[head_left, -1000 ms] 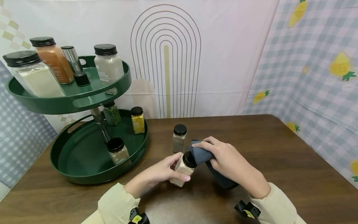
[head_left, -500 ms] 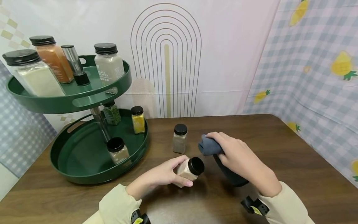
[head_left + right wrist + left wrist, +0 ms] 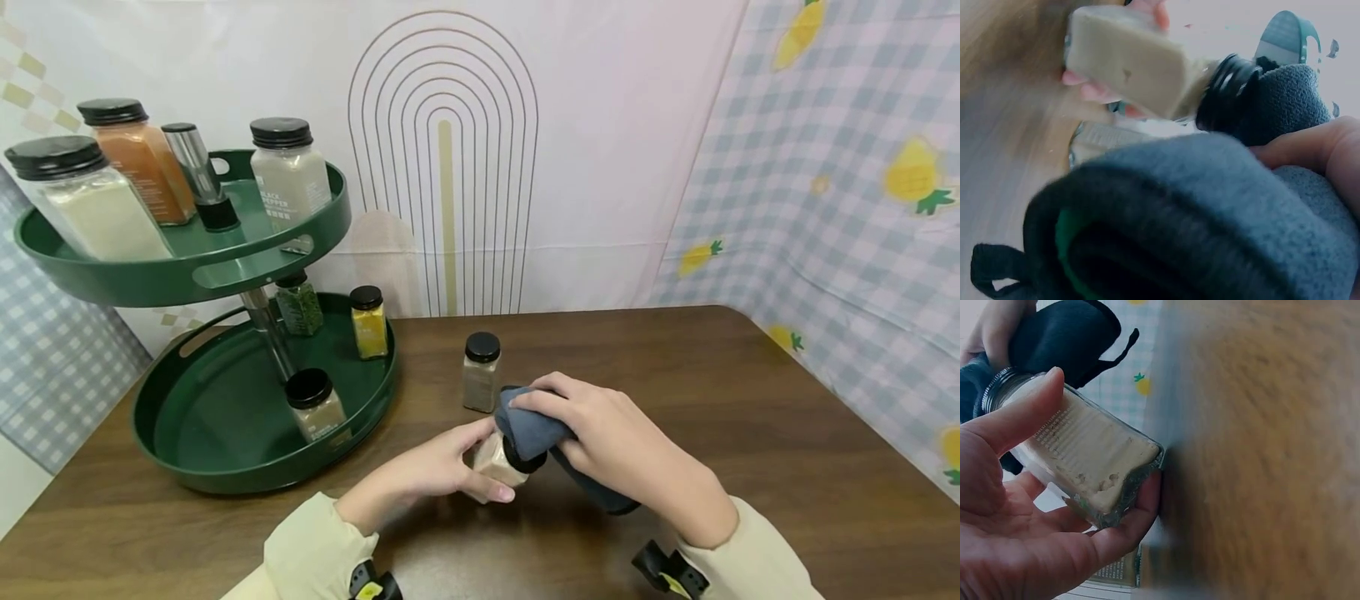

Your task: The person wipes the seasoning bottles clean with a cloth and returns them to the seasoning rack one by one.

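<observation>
In the head view, the left hand (image 3: 435, 472) gripped a tilted jar (image 3: 497, 462) over the table (image 3: 750, 433), right of the stand (image 3: 247, 481); the right hand (image 3: 600, 427) clutched a cloth (image 3: 531, 427) against its lid (image 3: 528, 465). A second jar (image 3: 481, 383) stood just behind. Left wrist view: that hand clasped the jar's sides. Right wrist view: the cloth touched the lid.

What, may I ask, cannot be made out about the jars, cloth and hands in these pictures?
- Top of the lid on the jar in the left hand, head view: covered by the cloth.
- That jar's print, left wrist view: too small and blurred.
- Right hand, left wrist view: partly cut off at top left.
- Green-herb jar's lid top, head view: behind the upper tray.
</observation>
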Action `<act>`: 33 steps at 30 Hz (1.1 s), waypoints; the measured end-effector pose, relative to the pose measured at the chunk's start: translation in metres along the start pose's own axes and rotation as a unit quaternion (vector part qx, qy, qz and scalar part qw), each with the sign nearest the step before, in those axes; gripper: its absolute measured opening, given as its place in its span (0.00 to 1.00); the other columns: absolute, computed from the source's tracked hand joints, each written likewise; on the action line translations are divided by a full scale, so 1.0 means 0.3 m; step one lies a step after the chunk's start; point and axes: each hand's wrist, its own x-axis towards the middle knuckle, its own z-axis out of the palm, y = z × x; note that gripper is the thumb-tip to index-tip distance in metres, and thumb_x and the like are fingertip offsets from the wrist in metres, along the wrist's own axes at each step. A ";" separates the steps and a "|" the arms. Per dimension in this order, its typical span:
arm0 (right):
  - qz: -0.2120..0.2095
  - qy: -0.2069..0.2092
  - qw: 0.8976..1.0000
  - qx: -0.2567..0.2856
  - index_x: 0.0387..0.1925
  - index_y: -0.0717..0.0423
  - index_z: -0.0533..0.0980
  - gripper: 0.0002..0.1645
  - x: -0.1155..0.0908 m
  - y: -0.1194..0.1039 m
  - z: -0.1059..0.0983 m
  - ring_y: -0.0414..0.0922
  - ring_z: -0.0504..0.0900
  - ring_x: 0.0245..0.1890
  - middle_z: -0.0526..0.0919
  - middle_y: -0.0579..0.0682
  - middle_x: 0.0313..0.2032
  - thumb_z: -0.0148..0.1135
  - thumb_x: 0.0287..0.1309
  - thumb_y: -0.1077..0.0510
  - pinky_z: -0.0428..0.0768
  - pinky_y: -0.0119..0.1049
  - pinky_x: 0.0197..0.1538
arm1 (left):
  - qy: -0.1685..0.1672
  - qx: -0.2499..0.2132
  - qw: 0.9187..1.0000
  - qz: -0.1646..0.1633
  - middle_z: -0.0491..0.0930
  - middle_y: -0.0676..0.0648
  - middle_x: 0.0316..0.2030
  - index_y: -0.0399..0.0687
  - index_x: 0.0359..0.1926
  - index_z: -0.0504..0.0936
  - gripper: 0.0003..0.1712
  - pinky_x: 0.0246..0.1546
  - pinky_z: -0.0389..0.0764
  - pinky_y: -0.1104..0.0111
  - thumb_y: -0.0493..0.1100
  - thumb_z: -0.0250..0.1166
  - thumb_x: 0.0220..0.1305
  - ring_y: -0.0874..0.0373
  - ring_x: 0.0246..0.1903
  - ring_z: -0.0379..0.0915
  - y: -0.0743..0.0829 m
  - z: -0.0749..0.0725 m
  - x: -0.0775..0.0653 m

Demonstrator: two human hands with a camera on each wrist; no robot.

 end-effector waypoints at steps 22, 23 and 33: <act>0.038 0.055 0.997 -0.030 0.50 0.44 0.76 0.33 0.000 0.043 -0.002 0.43 0.81 0.36 0.78 0.44 0.47 0.60 0.41 0.74 0.78 0.40 0.32 | -0.017 -0.188 0.979 -0.074 0.70 0.40 0.58 0.53 0.68 0.56 0.40 0.50 0.73 0.58 0.45 0.65 0.58 0.52 0.53 0.70 -0.061 -0.073 0.004; 0.027 0.067 0.997 -0.024 0.50 0.45 0.76 0.34 0.001 0.034 0.001 0.43 0.81 0.37 0.78 0.45 0.47 0.60 0.39 0.74 0.79 0.40 0.32 | -0.015 -0.184 0.980 -0.075 0.71 0.41 0.57 0.52 0.68 0.57 0.39 0.50 0.73 0.58 0.45 0.65 0.58 0.52 0.52 0.70 -0.059 -0.068 0.004; 0.011 0.046 0.998 -0.032 0.44 0.46 0.79 0.31 0.008 -0.017 0.024 0.42 0.82 0.35 0.78 0.46 0.45 0.62 0.35 0.74 0.78 0.36 0.28 | -0.009 -0.144 0.988 -0.055 0.77 0.48 0.42 0.42 0.53 0.67 0.24 0.39 0.77 0.64 0.40 0.65 0.58 0.56 0.38 0.75 -0.037 -0.028 0.014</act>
